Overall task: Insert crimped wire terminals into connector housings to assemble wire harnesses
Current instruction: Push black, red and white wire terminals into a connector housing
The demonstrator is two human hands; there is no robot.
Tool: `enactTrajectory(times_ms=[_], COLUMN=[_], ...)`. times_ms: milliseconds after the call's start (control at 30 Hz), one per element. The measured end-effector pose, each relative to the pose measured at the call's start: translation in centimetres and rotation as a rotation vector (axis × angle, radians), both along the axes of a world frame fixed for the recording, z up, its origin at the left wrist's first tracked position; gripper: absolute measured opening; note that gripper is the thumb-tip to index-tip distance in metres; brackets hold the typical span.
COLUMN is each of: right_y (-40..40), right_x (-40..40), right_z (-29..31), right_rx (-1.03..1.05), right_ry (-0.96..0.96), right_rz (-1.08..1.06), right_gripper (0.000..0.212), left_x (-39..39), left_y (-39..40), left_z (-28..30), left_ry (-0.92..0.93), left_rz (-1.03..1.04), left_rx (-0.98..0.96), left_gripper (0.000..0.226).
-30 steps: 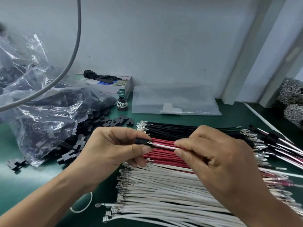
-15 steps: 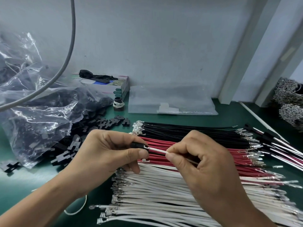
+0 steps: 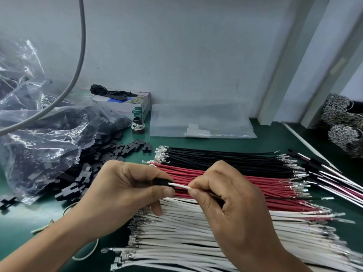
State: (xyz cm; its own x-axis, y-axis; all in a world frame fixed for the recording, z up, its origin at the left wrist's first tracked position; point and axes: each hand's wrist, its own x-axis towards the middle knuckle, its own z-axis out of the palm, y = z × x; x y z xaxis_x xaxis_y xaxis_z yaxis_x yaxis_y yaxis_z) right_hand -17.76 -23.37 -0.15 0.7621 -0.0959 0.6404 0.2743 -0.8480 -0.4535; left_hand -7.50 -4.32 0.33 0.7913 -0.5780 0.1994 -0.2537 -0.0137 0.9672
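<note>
Left hand (image 3: 117, 195): fingers clamped on black connector housing (image 3: 160, 181), held above red wires (image 3: 235, 181). Right hand (image 3: 225, 203): fingers pinching white wire (image 3: 179, 186), its end entering housing. White wires (image 3: 186, 232), black wires (image 3: 225, 158) on green counter (image 3: 19, 222).

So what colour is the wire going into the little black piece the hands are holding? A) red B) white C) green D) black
B: the wire running from the black piece in the left hand to the right hand's pinch is white.
</note>
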Motion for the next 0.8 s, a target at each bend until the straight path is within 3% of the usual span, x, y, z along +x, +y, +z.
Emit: enactTrajectory(times_ms=[133,500,667,800], right_y=[-0.3,0.3,-0.7,-1.3], right_x=[0.1,0.3,0.6,0.7], right_z=[0.2,-0.3,1.2,1.4], right_rx=[0.133,-0.086,-0.158,-0.236], right_ry=[0.058,-0.103,-0.159,-0.021], right_rz=[0.071,0.035,0.005,-0.037], right_gripper=[0.011,0.019,0.024,0.021], left_x=[-0.1,-0.8,-0.3,0.5], left_y=[-0.1,-0.4,-0.5,-0.1], left_z=[0.0,0.1,0.0,-0.2], left_ry=[0.043,-0.043,-0.029,0.002], left_rz=[-0.023,-0.044,-0.003,0.022], left_rx=[-0.020,-0.006,-0.126,-0.200], left_gripper=[0.033,0.016,0.026,0.035])
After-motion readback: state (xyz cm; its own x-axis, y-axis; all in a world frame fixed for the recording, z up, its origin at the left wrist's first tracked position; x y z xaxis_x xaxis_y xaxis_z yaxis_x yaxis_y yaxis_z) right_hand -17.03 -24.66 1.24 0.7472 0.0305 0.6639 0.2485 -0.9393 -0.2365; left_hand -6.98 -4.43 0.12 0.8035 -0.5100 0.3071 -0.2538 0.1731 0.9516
